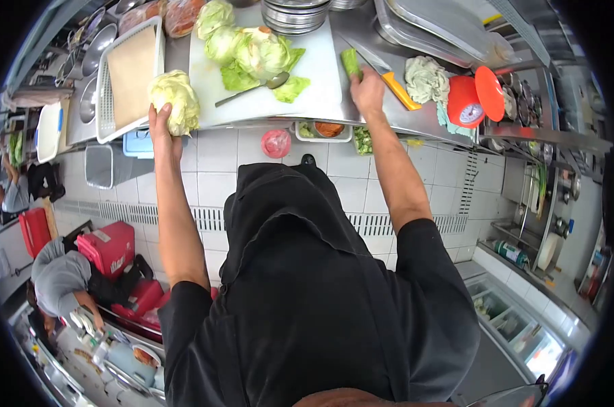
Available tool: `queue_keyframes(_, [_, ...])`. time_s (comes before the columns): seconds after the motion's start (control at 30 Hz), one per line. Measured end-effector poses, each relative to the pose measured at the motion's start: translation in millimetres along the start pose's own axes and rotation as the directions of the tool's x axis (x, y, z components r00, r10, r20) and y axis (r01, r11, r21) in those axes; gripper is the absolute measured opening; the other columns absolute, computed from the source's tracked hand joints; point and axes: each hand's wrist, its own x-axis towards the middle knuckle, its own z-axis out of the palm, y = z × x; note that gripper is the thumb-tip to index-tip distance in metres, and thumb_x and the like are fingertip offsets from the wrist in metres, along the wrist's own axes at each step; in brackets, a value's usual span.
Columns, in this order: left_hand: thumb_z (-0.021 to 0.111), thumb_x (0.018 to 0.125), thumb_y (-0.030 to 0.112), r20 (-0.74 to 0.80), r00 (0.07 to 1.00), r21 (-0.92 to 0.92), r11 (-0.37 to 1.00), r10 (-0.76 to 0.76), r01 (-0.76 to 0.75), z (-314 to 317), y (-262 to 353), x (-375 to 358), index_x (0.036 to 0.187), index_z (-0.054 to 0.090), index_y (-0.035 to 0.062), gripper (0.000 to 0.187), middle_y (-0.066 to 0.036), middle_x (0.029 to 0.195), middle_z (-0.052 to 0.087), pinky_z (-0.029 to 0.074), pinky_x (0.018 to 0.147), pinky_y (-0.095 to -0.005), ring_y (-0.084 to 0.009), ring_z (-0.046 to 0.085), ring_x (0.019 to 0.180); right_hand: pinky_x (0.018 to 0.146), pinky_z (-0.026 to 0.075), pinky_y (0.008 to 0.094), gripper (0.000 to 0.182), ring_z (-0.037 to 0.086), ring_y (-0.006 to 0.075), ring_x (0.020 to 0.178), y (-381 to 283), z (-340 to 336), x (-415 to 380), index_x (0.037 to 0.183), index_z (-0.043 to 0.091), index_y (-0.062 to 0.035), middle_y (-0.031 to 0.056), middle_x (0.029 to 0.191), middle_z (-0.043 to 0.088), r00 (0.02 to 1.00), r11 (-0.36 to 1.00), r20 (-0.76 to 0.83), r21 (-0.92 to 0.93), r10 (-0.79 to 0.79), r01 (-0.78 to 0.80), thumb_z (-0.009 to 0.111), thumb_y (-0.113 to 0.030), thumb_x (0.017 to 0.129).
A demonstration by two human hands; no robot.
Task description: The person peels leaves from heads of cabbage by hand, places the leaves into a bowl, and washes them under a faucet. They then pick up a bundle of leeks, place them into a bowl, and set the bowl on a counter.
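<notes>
A pale green lettuce head (174,102) is held in my left hand (163,132), at the left edge of the white cutting board (320,88). My right hand (368,93) is at the board's right side, its fingers closed on a green vegetable piece (350,63). Just right of that hand lies a knife with a yellow handle (402,91). Several lettuce heads (259,51) and loose leaves rest on the board. A metal spoon (277,81) lies across the leaves near the board's front.
A white basket lined with brown paper (132,74) stands at the left. To the right are a crumpled cloth (427,80), a red scale (464,102) and metal trays (443,30). Stacked metal plates (295,17) stand behind. A person in grey (59,275) is at lower left.
</notes>
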Motion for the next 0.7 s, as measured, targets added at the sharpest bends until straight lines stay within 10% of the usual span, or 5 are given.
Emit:
queue_keyframes(0.2, [0.061, 0.088, 0.019, -0.120, 0.993, -0.118, 0.993, 0.004, -0.018, -9.1, -3.0, -70.6, 0.148, 0.030, 0.0038, 0.069, -0.016, 0.139, 0.047, 0.044, 0.106, -0.0433, -0.0305, 0.050, 0.128, 0.097, 0.046, 0.0452, 0.054, 0.057, 0.0401, 0.109, -78.4, -2.7, -45.1, 0.119, 0.061, 0.0045, 0.0241, 0.115, 0.063, 0.971, 0.956, 0.028, 0.183, -0.239, 0.230, 0.074, -0.032, 0.082])
queue_keyframes(0.3, [0.067, 0.085, 0.012, -0.096, 0.995, 0.033, 0.999, -0.006, 0.009, 0.4, -16.6, -102.3, 0.149, 0.029, 0.0027, 0.075, -0.016, 0.138, 0.049, 0.047, 0.104, -0.0416, -0.0285, 0.051, 0.126, 0.078, 0.053, 0.0354, 0.067, 0.067, 0.0242, 0.088, -114.7, 1.7, -94.6, 0.126, 0.059, 0.0036, 0.0168, 0.105, 0.068, 0.736, 0.791, 0.677, 0.455, -0.008, -0.410, 0.075, -0.045, 0.083])
queue_keyframes(0.4, [0.078, 0.075, 0.003, 0.105, 0.993, 0.302, 0.950, 0.051, -0.080, 53.6, -36.5, -126.2, 0.149, 0.030, 0.0013, 0.088, -0.017, 0.136, 0.051, 0.049, 0.100, -0.0396, -0.0265, 0.054, 0.123, 0.087, 0.055, 0.0387, 0.089, 0.058, 0.0242, 0.114, -128.2, -42.9, -127.6, 0.152, 0.027, -0.0035, 0.0169, 0.133, 0.054, 0.474, 0.324, 0.844, 0.535, -0.253, -0.780, 0.074, -0.043, 0.086])
queue_keyframes(0.57, [0.092, 0.062, 0.023, 0.586, 0.810, 0.579, 0.694, 0.010, -0.428, 164.0, -46.0, -143.9, 0.149, 0.034, 0.0054, 0.105, -0.021, 0.150, 0.036, 0.038, 0.111, -0.0419, -0.0345, 0.039, 0.136, 0.093, 0.054, 0.0387, 0.078, 0.058, 0.0266, 0.114, -91.9, -69.7, -120.3, 0.138, 0.034, -0.0051, 0.0139, 0.125, 0.054, 0.747, -0.105, 0.664, 0.743, 0.001, -0.661, 0.082, -0.011, 0.075])
queue_keyframes(0.7, [0.089, 0.066, 0.023, 0.703, 0.707, 0.577, 0.521, 0.075, -0.629, 189.0, -9.2, -150.2, 0.147, 0.042, 0.0141, 0.094, -0.018, 0.153, 0.033, 0.038, 0.110, -0.0431, -0.0381, 0.036, 0.138, 0.095, 0.051, 0.0415, 0.060, 0.059, 0.0236, 0.113, 13.1, -89.2, -68.9, 0.131, 0.051, -0.0047, 0.0074, 0.122, 0.061, 0.822, -0.177, 0.542, 0.838, 0.172, -0.516, 0.076, -0.024, 0.081])
